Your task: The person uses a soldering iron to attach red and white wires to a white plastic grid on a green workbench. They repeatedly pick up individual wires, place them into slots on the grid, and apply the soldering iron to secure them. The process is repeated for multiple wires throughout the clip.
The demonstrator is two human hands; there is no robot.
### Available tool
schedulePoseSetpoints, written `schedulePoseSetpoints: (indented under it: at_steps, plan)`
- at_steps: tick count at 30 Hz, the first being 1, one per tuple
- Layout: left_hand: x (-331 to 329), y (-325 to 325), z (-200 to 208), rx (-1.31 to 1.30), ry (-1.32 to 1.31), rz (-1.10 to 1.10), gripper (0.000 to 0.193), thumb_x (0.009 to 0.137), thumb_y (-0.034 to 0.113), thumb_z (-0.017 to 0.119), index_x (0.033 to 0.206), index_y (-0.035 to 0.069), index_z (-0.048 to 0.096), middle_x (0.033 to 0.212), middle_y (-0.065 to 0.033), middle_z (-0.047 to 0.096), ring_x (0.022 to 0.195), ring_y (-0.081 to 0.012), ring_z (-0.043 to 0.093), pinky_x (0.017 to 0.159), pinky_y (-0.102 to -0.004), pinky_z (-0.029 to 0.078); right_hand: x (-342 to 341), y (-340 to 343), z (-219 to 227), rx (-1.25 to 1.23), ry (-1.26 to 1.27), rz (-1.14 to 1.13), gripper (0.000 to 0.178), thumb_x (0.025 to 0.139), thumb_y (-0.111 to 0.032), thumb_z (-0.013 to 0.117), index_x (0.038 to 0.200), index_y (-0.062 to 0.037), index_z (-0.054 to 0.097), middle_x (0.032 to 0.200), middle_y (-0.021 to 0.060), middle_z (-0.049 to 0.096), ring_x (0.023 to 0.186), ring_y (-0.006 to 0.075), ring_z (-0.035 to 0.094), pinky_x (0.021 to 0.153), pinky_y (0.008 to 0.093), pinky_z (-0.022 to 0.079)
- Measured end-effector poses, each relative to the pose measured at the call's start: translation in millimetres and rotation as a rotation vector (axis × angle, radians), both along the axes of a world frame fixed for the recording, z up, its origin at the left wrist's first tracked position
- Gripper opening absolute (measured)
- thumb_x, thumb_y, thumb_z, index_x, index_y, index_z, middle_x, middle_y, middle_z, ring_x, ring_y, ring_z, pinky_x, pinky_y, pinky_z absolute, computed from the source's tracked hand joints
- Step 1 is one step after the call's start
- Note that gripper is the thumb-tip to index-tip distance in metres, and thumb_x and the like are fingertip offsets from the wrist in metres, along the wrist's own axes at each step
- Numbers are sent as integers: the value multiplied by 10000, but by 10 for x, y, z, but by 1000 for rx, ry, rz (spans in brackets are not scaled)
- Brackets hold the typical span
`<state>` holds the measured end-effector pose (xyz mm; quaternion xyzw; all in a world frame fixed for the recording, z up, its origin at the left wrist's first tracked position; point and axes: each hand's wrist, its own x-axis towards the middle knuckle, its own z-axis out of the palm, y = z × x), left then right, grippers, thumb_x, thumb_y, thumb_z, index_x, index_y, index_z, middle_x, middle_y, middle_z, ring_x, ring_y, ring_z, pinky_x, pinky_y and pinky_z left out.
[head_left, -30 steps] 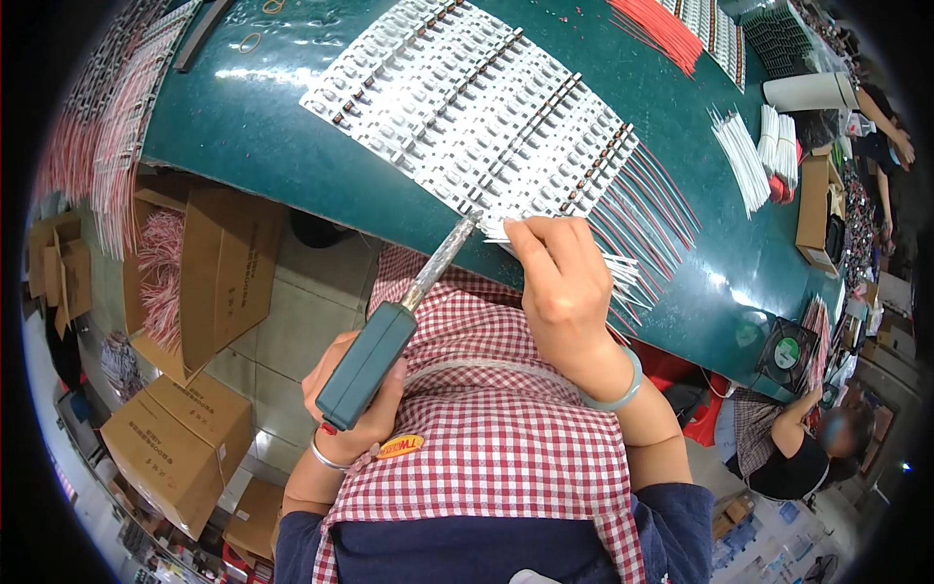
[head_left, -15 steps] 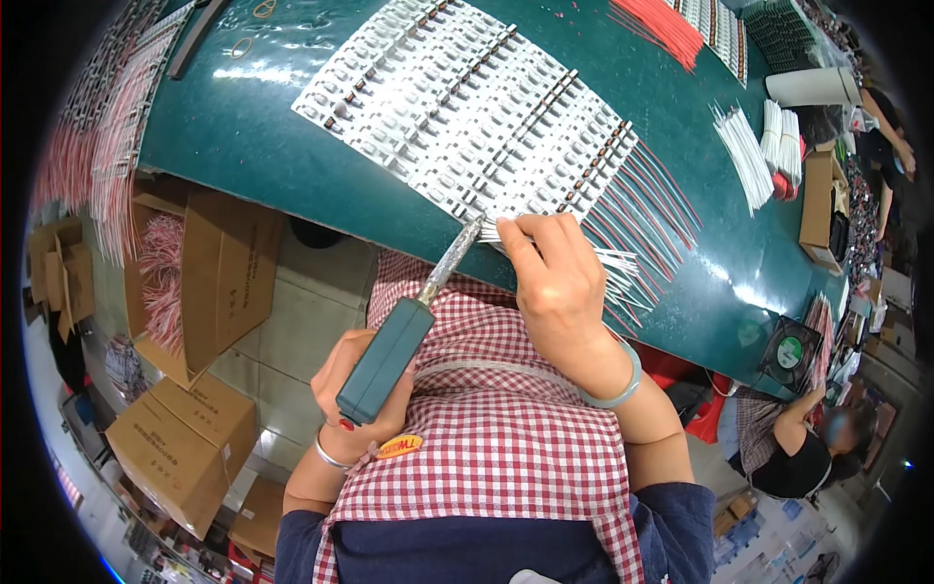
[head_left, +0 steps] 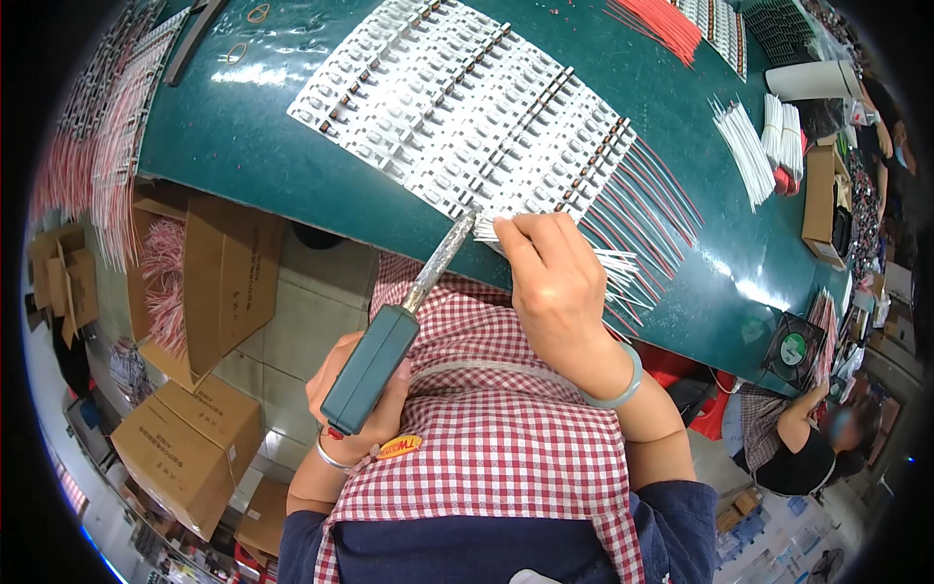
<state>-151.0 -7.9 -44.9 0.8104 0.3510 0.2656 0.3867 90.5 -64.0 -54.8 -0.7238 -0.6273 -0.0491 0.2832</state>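
Apron (head_left: 486, 414): red-and-white check, mine, on the near side of the white panel (head_left: 438, 122).
Left hand (head_left: 389, 404): my fingers are wrapped round a green-handled soldering iron (head_left: 373, 365), short of the panel's near edge.
Iron's tip: at the panel's near corner; whether it touches, I cannot tell.
Right hand (head_left: 559, 292): my fingertips are closed on white wires (head_left: 484, 230) by that same corner, wire ends poking out past them.
In the way: my right hand, which covers part of the panel's near edge.
Panel: flat on the green table (head_left: 233, 136), crossed by rows of dark parts; red and white leads (head_left: 652, 200) fan from its right side.
Open carton (head_left: 233, 282): left of the panel, below table height, with reddish wires (head_left: 163, 282) inside.
Fan (head_left: 793, 350): black, well right of the panel.
White bundle (head_left: 742, 161): right of the panel, beyond the leads.
Red wires (head_left: 657, 29): past the panel's far right side.
Dark bar (head_left: 195, 41): left of the panel, near two rubber bands (head_left: 236, 52).
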Motion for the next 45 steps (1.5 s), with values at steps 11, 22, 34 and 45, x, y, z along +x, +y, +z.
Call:
schedulePoseSetpoints:
  at_steps: [11, 22, 34, 45]
  plan:
    - [164, 60, 41, 81, 1, -26, 219, 722, -24, 779, 936, -39, 732, 917, -159, 703, 782, -283, 725, 683, -327, 587, 60, 30, -52, 41, -13, -25, 331, 690, 29, 664, 1015, 86, 698, 907, 120, 621, 778, 249, 582, 632, 336, 500]
    - [163, 81, 2, 77, 15, -75, 277, 786, 73, 797, 1017, -55, 716, 942, -176, 708, 760, -240, 714, 660, -312, 568, 71, 62, 2, 10, -17, -10, 276, 723, 23, 672, 990, 90, 701, 891, 122, 607, 778, 253, 578, 643, 339, 502]
    - [243, 65, 81, 56, 28, -18, 191, 679, -26, 779, 862, -25, 721, 843, -144, 679, 717, -275, 696, 611, -317, 557, 65, 61, 9, -3, 0, -14, 265, 730, 6, 666, 981, 81, 700, 885, 119, 603, 789, 254, 580, 649, 339, 501]
    - [176, 51, 54, 51, 20, 4, 199, 727, -15, 782, 919, -33, 733, 891, -152, 698, 755, -280, 717, 646, -326, 578, 58, 55, 15, -22, -5, -18, 297, 715, -2, 657, 998, 79, 691, 898, 121, 599, 800, 254, 579, 666, 341, 503]
